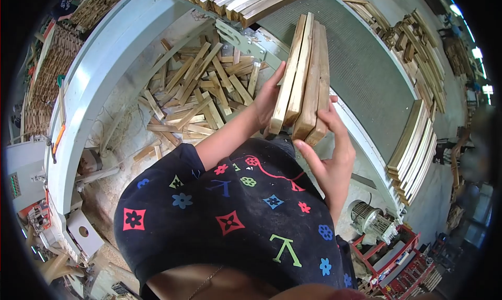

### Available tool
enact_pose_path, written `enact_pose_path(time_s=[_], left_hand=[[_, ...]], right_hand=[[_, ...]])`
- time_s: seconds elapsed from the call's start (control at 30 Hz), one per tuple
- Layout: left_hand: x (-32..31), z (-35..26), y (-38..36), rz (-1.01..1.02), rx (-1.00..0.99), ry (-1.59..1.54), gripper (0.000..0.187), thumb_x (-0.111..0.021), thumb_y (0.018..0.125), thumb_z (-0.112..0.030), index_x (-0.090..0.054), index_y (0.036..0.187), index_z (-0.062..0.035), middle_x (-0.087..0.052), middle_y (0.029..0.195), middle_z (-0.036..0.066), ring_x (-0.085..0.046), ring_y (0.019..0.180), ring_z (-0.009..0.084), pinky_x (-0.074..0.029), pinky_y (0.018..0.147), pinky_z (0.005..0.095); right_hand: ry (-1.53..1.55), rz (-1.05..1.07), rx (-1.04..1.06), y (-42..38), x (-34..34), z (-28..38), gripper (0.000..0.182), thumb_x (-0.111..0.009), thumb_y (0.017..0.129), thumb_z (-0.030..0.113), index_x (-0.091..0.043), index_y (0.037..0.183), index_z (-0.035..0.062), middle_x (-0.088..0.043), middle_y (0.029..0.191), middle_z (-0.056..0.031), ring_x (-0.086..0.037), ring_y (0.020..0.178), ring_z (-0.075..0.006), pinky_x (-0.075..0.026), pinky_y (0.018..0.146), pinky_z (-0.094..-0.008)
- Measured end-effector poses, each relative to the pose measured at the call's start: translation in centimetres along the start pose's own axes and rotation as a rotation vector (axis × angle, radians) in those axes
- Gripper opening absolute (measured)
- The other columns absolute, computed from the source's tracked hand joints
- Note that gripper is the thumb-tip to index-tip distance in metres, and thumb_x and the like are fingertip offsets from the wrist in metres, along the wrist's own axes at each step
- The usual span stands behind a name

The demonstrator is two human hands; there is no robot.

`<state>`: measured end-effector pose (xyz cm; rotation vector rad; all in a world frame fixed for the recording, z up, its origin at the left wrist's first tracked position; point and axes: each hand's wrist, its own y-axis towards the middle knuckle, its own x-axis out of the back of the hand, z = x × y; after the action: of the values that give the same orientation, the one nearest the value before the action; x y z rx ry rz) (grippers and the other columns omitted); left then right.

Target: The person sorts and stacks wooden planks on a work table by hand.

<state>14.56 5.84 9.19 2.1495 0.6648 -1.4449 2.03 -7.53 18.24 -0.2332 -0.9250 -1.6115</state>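
A small bundle of wooden slats (309,75), several pieces side by side, is held upright in front of my chest. My left hand (267,102) grips the bundle from its left side, thumb along the outer slat and the other fingers hidden behind the wood. On the lower right, my right hand (335,153) curls around the near ends, with its thumb under the bottom edge and fingertips on the right side. The slat ends sit at slightly uneven heights. Behind the bundle lies a grey-green conveyor belt (361,64).
Loose wood offcuts (209,91) are heaped on the floor to the left. A row of slats (256,2) lies at the belt's far end, another stack (413,153) at its right edge. A motor (368,219) and red tool cart (395,263) stand lower right.
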Motion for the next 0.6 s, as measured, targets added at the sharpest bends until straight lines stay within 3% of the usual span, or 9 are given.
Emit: enact_pose_path(time_s=[0.13,0.2,0.3,0.4,0.6], left_hand=[[3.9,1.9,-0.9,0.003,0.058,-0.180,0.084,-0.026,0.096,-0.070,-0.028,0.151,-0.0068,-0.050,0.136,0.021,-0.055,0.123,0.0323,-0.048,0.103,0.0459],[5.7,3.3,-1.9,-0.065,0.050,-0.106,0.088,-0.027,0.092,-0.075,-0.033,0.149,-0.0078,-0.053,0.130,0.017,-0.060,0.113,0.0293,-0.052,0.097,0.0439],[6.7,4.6,-2.5,-0.139,-0.029,-0.024,0.089,-0.027,0.091,-0.077,-0.038,0.146,-0.0075,-0.056,0.126,0.016,-0.062,0.102,0.0274,-0.056,0.089,0.0428],[8.0,5.4,-2.6,-0.056,0.100,-0.177,0.089,-0.026,0.091,-0.077,-0.039,0.145,-0.0076,-0.058,0.123,0.017,-0.062,0.105,0.0286,-0.056,0.088,0.0428],[7.0,6.3,-3.1,-0.078,0.075,-0.204,0.085,-0.027,0.093,-0.074,-0.042,0.145,-0.0086,-0.059,0.125,0.019,-0.062,0.109,0.0295,-0.050,0.096,0.0486]], right_hand=[[-0.129,0.198,0.009,-2.3,-1.2,-0.9,0.062,-0.084,0.069,0.017,-0.059,0.126,0.0123,-0.049,0.141,-0.0227,-0.054,0.123,-0.0398,-0.047,0.099,-0.0451],[-0.103,0.292,-0.101,-3.8,-2.3,-1.8,0.065,-0.083,0.068,0.014,-0.058,0.128,0.0146,-0.045,0.144,-0.0224,-0.056,0.118,-0.0374,-0.047,0.097,-0.0445],[-0.179,0.198,0.095,-6.5,-4.7,-4.2,0.068,-0.085,0.064,0.009,-0.058,0.127,0.0102,-0.047,0.141,-0.0220,-0.056,0.118,-0.0389,-0.047,0.097,-0.0446],[-0.226,-0.016,0.180,-10.6,-7.1,-5.9,0.070,-0.086,0.062,0.010,-0.058,0.126,0.0114,-0.049,0.139,-0.0221,-0.056,0.117,-0.0408,-0.048,0.094,-0.0448],[-0.540,-0.175,0.308,-12.4,-8.7,-8.4,0.056,-0.080,0.073,0.018,-0.058,0.124,0.0257,-0.049,0.137,-0.0127,-0.051,0.121,-0.0303,-0.039,0.100,-0.0449]])
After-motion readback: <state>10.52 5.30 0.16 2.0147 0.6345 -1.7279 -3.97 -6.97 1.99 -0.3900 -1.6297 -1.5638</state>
